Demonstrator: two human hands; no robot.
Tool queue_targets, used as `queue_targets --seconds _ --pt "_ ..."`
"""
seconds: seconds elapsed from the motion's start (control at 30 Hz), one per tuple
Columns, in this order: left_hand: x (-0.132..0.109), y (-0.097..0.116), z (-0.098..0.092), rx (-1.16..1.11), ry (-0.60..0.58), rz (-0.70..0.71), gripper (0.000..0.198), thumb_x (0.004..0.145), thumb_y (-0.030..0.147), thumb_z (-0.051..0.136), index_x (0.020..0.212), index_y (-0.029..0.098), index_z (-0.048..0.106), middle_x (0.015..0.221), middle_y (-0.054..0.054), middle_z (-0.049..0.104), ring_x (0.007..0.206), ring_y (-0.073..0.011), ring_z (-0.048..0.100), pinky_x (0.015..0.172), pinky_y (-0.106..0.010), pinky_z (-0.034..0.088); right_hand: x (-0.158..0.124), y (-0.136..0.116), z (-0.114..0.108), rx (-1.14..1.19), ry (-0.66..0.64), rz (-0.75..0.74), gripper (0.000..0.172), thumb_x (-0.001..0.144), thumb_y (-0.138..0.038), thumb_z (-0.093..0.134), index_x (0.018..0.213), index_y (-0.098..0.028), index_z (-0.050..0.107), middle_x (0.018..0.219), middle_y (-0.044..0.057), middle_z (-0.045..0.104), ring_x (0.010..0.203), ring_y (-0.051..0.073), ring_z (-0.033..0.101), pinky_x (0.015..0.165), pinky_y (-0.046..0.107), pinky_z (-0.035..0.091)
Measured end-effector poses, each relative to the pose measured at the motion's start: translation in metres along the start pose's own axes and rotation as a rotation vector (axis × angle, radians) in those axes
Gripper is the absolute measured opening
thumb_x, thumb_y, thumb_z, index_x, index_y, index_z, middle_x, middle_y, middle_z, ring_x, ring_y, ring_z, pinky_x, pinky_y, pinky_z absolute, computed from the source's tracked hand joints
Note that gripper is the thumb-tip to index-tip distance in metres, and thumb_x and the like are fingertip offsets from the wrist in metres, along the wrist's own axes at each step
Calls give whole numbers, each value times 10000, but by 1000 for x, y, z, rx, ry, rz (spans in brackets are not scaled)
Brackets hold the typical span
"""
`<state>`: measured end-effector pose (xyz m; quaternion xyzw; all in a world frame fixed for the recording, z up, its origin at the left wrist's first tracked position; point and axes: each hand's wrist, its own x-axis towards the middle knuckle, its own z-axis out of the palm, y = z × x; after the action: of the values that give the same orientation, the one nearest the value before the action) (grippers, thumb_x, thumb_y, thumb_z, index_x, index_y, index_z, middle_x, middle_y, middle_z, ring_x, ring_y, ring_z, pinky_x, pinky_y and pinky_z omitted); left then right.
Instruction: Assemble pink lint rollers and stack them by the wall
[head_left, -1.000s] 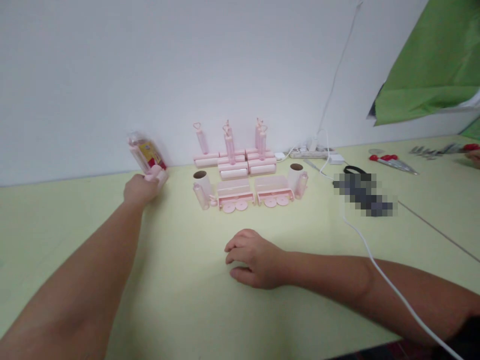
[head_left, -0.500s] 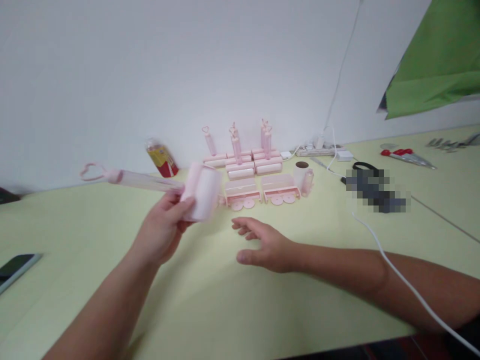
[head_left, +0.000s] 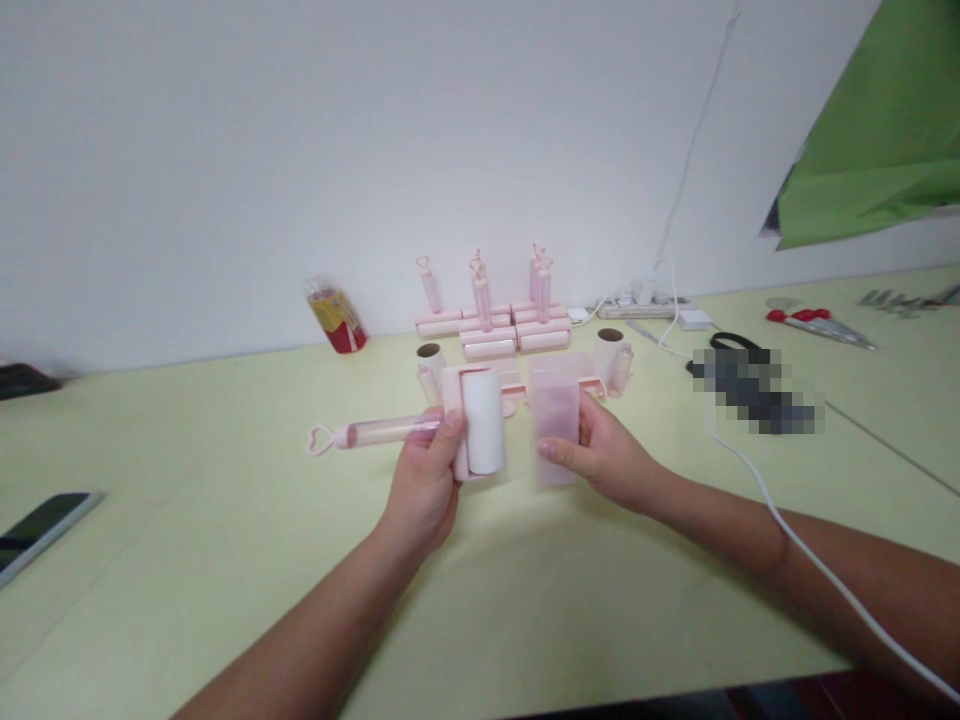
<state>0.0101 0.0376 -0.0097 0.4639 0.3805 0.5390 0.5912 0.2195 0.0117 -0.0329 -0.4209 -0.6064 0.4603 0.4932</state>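
Observation:
My left hand point(head_left: 424, 480) grips a pink lint roller point(head_left: 484, 422) where its head meets the handle. The white roll faces me, and the clear pink handle point(head_left: 386, 431) with a heart-shaped loop points left. In my right hand point(head_left: 607, 455) is a translucent pink roller cover point(head_left: 556, 425), held upright between thumb and fingers. A narrow gap separates the cover from the roll. Behind my hands are pink roller parts point(head_left: 566, 362), partly hidden, and two white sticky rolls with brown cores, one on the left point(head_left: 433, 355) and one on the right point(head_left: 608, 352).
Several lint rollers point(head_left: 489, 349) stand in a group by the wall. A yellow-red package point(head_left: 337, 318) leans left of them. On the right lie a power strip point(head_left: 643, 306), red-handled scissors point(head_left: 817, 322) and a white cable point(head_left: 795, 545) crossing my right arm. A phone point(head_left: 45, 530) lies at far left.
My left hand has moved right with the lint roller. My right hand was open with nothing in it and now holds the translucent cover, facing the roll.

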Motion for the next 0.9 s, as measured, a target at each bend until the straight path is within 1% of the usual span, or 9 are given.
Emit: queue_targets --seconds 0.07,0.17,0.23,0.33,0.5,0.67,0.77,0.83,0.9 --pt "6 4 -9 -30 86 7 438 766 537 710 1032 200 626 941 -45 711 846 -213 692 709 -314 563 4 5 -14 -369 79 -49 620 779 -445 741 1289 -218 471 1107 102 690 961 267 665 825 435 534" --pt "13 10 -18 -28 125 6 485 766 547 689 1098 203 605 938 -47 713 777 -219 709 648 -333 579 12 14 -26 -885 39 -240 596 778 -399 742 1305 -202 543 1253 143 619 1172 320 551 1004 505 429" --pt "15 10 -20 -25 126 7 492 760 542 691 1096 194 604 912 -47 715 746 -219 711 618 -328 577 16 20 -27 -1035 -32 -298 607 818 -386 701 1365 -186 527 1254 156 606 1178 324 519 1020 500 415" --pt "12 8 -18 -21 111 14 467 738 527 718 1025 172 617 838 -40 710 695 -207 698 606 -311 560 17 27 -22 -1092 -88 -296 662 828 -369 687 1412 -137 480 1251 164 609 1126 320 520 1001 487 430" --pt "5 1 -14 19 43 1 396 751 512 720 910 164 621 770 -23 682 646 -170 650 585 -272 508 19 33 -20 -1045 -87 -317 473 847 -325 664 1281 -156 581 1299 144 580 1203 303 493 1042 475 414" --pt "-1 -5 -10 79 -47 -37 380 758 530 718 869 179 627 738 -7 652 631 -159 600 556 -254 450 14 25 -21 -916 41 -375 520 849 -398 662 1313 -191 555 1370 157 529 1285 317 450 1097 527 352" --pt "-8 -7 -4 126 -106 -24 376 758 552 715 839 191 646 728 -3 631 630 -147 558 563 -245 427 -1 16 -8 -612 86 -369 515 858 -471 643 1301 -226 547 1247 135 608 1164 297 545 1012 489 435" --pt "-15 -8 2 173 -144 4 385 751 562 719 839 192 659 753 -14 632 660 -155 557 578 -248 428 -12 15 6 -292 -11 -278 594 842 -523 652 1337 -229 504 1151 121 647 1004 266 617 856 424 520" --pt "-22 -10 9 221 -196 23 396 735 553 738 851 180 668 781 -31 638 691 -167 570 594 -258 438 -20 16 21 11 -141 -146 600 807 -535 695 1284 -214 522 1053 97 676 905 240 650 771 380 546"
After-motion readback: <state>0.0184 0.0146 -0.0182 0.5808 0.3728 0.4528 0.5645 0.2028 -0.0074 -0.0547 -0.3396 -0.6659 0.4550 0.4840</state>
